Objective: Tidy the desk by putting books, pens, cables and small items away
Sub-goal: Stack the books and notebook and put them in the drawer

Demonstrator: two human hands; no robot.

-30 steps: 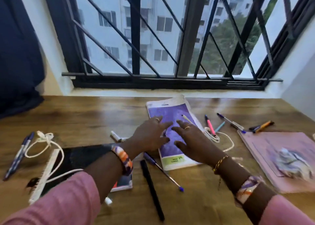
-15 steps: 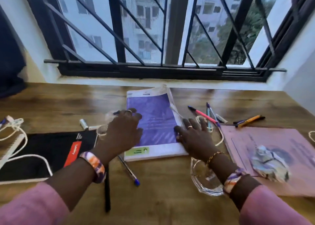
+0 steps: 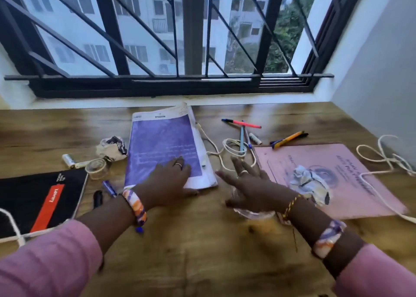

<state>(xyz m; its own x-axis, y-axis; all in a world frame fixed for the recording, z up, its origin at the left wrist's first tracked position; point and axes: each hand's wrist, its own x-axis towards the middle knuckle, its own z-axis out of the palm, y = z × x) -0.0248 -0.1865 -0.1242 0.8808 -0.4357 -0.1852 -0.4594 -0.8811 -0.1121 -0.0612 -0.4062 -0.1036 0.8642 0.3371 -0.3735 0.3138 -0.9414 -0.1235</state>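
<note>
A study corner in an upper-floor home is showing here: a wooden desk (image 3: 202,240) is sitting against a barred window (image 3: 191,37) that is facing an apartment block (image 3: 135,26), while a purple book (image 3: 164,145), pens (image 3: 242,123) and a pink exercise book (image 3: 337,175) are lying scattered across it.

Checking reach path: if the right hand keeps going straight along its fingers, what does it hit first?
Likely the looped white cord just beyond the right hand, whose fingers point up and slightly left; the light blue pen follows. Hand height is unclear.
</note>
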